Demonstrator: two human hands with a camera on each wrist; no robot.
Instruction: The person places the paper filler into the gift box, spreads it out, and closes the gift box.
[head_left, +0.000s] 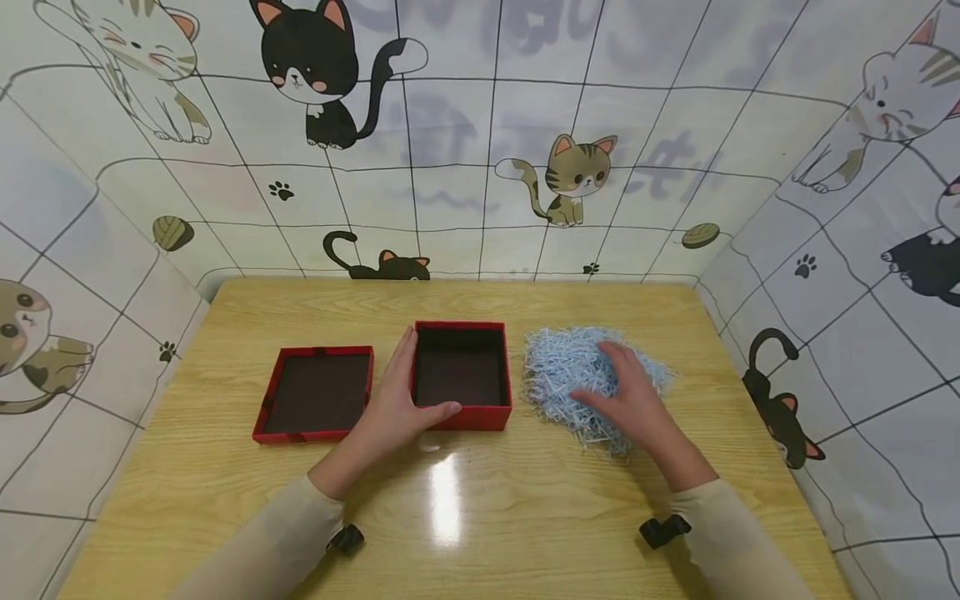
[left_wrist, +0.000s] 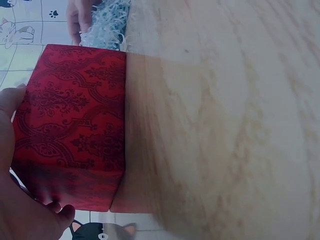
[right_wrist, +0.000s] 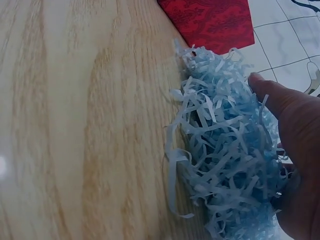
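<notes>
My left hand (head_left: 393, 404) rests against a red box (head_left: 480, 418), its fingers stretched along the left wall and its thumb across the front near the rim. The box stands open side up with a dark, bare inside; a dark ornate pattern covers its outer walls (left_wrist: 75, 110). Over a heap of light blue paper shreds (head_left: 558, 375), my right hand (head_left: 633, 404) spreads its thumb and fingers apart. In the right wrist view the thumb (right_wrist: 275, 95) lies right at the edge of the shreds (right_wrist: 225, 135), while the other fingers are largely hidden.
A shallow red lid (head_left: 322, 396) lies inside up, left of the box. Everything stands on a wooden table (head_left: 510, 517), with loose strands around the heap. White walls (head_left: 465, 192) printed with cats rise behind the table and on both sides.
</notes>
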